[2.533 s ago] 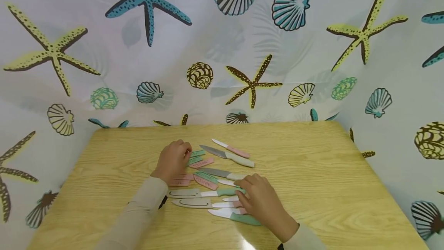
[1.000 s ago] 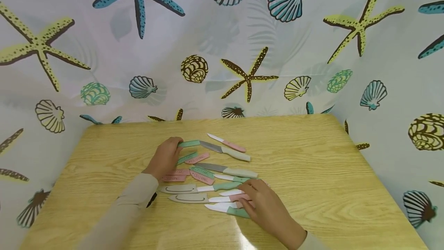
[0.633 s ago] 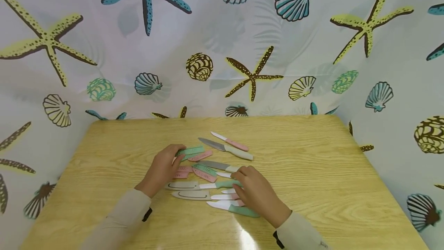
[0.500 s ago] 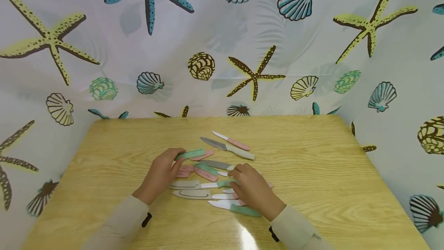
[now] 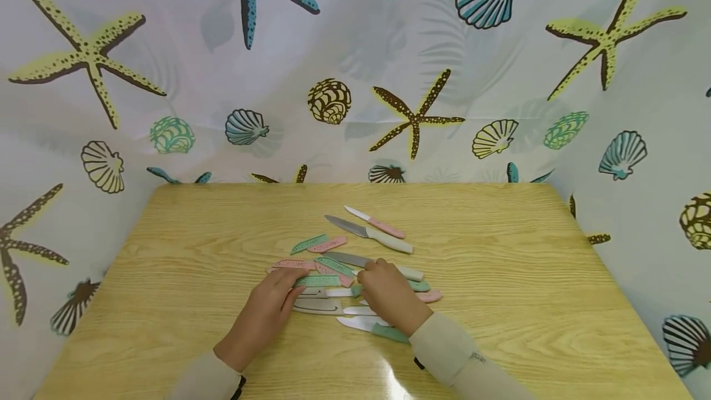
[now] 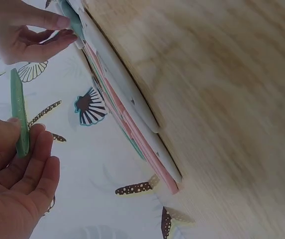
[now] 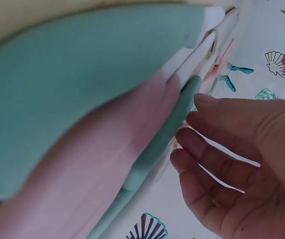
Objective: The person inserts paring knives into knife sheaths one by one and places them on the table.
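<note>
Left hand (image 5: 266,313) pinches the green blade sheath (image 5: 319,280) at its left end, thumb against fingers. Sheath held clear of the tabletop (image 5: 194,233), long axis left-right, free end toward the right hand (image 5: 391,295); roughly parallel with the green-handled knife (image 5: 356,291), just on its near side. Right hand nearer that handle, knuckles up, fingers curled; can't tell whether gripping.

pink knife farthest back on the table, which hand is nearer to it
Right. The right hand is in front of the pink knife; the left hand is farther off, in front and to its left.
</note>
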The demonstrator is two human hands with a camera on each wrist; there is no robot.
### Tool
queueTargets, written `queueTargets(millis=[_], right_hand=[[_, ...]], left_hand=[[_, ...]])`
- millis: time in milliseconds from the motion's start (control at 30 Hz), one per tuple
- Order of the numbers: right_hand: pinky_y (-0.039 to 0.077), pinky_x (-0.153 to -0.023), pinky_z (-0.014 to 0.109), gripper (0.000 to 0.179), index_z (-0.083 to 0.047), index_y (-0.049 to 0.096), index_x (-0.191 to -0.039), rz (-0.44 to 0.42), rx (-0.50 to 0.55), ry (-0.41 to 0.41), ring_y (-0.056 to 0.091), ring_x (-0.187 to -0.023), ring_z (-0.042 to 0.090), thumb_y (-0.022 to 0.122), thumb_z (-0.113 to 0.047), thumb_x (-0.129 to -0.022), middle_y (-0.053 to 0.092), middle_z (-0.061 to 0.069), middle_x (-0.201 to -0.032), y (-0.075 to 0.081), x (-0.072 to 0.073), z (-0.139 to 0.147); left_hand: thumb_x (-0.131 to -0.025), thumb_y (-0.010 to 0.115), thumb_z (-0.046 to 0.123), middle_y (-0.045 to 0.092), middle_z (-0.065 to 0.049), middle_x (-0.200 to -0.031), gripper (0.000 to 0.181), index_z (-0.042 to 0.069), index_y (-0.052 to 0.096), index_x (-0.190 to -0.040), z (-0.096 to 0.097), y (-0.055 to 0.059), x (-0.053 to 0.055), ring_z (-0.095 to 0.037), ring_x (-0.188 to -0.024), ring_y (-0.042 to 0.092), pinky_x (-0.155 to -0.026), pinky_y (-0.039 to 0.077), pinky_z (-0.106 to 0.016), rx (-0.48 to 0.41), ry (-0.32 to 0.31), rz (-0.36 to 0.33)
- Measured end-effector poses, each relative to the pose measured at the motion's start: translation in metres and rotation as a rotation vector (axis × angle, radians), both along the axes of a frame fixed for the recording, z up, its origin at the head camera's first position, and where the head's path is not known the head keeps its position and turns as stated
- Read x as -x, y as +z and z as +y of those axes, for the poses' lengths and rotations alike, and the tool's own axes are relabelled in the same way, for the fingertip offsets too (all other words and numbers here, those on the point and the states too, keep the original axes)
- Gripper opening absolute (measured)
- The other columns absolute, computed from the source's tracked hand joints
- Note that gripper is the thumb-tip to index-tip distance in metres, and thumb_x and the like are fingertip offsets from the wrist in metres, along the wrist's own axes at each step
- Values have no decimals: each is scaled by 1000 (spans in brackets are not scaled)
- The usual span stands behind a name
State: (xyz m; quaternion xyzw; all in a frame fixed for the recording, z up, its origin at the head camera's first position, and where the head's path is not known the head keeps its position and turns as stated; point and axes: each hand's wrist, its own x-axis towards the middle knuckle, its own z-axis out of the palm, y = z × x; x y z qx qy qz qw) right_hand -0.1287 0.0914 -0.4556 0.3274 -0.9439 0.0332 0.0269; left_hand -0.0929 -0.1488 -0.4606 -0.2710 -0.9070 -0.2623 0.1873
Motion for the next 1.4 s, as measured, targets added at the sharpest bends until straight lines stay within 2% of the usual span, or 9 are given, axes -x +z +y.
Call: queueTargets(millis=[133, 300, 533, 833, 1100, 1267, 1400], right_hand=[[51, -62, 29, 9, -8, 70, -84, 25, -64, 1, 56, -68, 17, 76, -15, -83, 63, 3, -78, -6, 0, 0], [49, -56, 27, 7, -7, 69, -82, 82, -119, 27, 55, -63, 16, 75, -10, -83, 62, 4, -76, -11, 0, -1], [46, -54, 27, 13, -10, 68, -78, 117, -152, 41, 54, -62, 16, 80, -7, -76, 61, 3, -74, -11, -1, -1], [43, -53, 25, 15, -11, 70, -78, 125, -206, 33, 53, -62, 15, 83, -7, -73, 61, 2, -74, -7, -3, 3], [46, -54, 25, 31, -11, 69, -73, 192, -231, 4, 54, -59, 14, 93, -23, -58, 60, 1, -70, 0, -8, 15], [47, -53, 24, 28, -10, 70, -75, 222, -223, 34, 55, -59, 13, 92, -21, -62, 60, 1, -71, 1, -8, 19], [46, -52, 22, 25, -9, 71, -78, 210, -218, 70, 55, -58, 12, 89, -22, -66, 60, 1, -74, 4, -8, 21]], left_hand=[[-87, 69, 4, 64, -9, -111, 31, 2, 62, -117, -1, 0, -2, -24, -106, 62, -85, 54, -35, 0, 15, -8], [-86, 69, 0, 64, -11, -112, 32, 1, 61, -117, -7, 6, -1, -26, -106, 62, -85, 55, -35, -26, 33, 28], [-84, 70, -1, 64, -10, -110, 33, 0, 62, -117, -9, 9, 1, -25, -103, 63, -82, 56, -34, -40, 42, 47], [-84, 70, -2, 64, -10, -111, 33, -1, 63, -116, -7, 8, 1, -26, -104, 63, -81, 56, -33, -43, 37, 51], [-85, 70, 0, 64, -10, -111, 32, 0, 63, -116, -8, 9, 1, -26, -104, 63, -82, 56, -34, -33, 53, 42], [-86, 69, 0, 64, -10, -112, 33, 1, 63, -117, -8, 7, 1, -25, -106, 62, -84, 55, -34, -33, 58, 26], [-87, 68, 1, 64, -10, -114, 32, 1, 62, -118, -6, 6, 1, -26, -108, 61, -85, 55, -35, -35, 56, 16]])
